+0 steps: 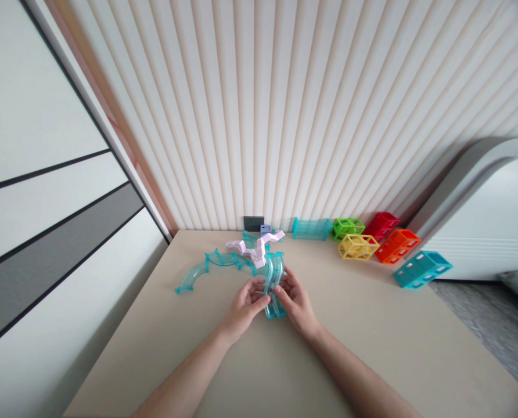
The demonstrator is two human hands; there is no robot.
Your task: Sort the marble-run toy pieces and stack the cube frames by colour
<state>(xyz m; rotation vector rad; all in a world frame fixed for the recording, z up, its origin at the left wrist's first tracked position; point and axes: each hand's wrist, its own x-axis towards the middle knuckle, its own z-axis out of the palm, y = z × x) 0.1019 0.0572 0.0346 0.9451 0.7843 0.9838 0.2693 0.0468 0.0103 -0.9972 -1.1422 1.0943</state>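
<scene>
Clear teal curved track pieces stand side by side between my two hands. My left hand grips them from the left, its thumb on their near side. From the right my right hand holds them, with the thumb over the front and the fingers behind. Just beyond the held pieces lie lilac zigzag pieces. More clear teal curved pieces form an arc on the table to the left of my hands.
On the beige table, a teal rack-like piece stands by the ribbed wall. Green, yellow, red, orange and teal open-frame blocks stand at the right. A black socket plate is behind.
</scene>
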